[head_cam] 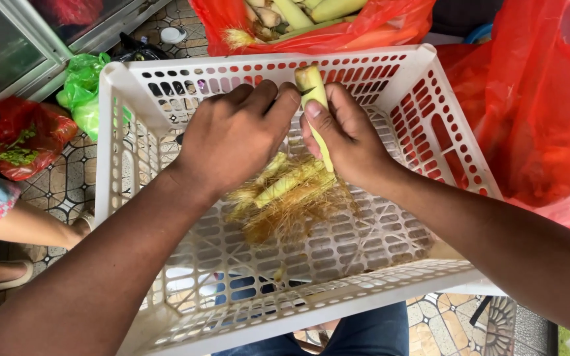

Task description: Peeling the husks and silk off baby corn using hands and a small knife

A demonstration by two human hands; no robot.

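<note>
A pale green baby corn ear (316,109) is held upright over a white perforated plastic crate (430,118), near the crate's far wall. The right hand (344,138) is closed around the ear, with the thumb laid along its side and the cut top left exposed above the fingers. The left hand (235,135) is curled at the ear's upper end, its fingertips pressed against the top; a thin dark edge is seen between those fingers and the ear, possibly a small blade, though it cannot be made out clearly.

Below the hands, a heap of yellow-green husks and brownish silk (288,198) is spread on the crate's slotted floor. The crate is rested across the person's lap, and blue trousers (371,333) are seen beneath its near rim.

Beyond the far wall, a red plastic bag (377,29) filled with more ears in husk is seen, and another red bag (536,112) is bunched just beside the crate's right wall. On the patterned tiled floor (61,184) to the left, a green plastic bag (84,89) and a smaller red bag with green scraps (24,135) are placed. Another person's arm (28,227) is visible at the left edge.
</note>
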